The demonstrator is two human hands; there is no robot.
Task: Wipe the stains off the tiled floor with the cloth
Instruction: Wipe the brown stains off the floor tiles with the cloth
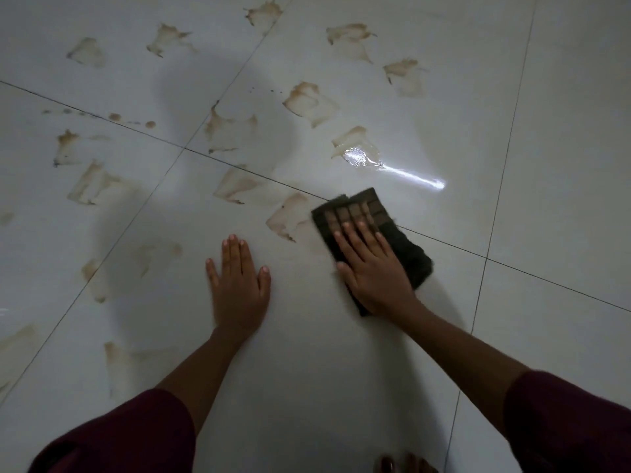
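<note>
Brown stains [309, 102] across pale tiled floor [546, 165]

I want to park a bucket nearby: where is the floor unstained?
Free: the tiles right of the cloth, past the long grout line, and the patch between the arms, below the left hand and right hand. Crowded: stains ahead and left.
</note>
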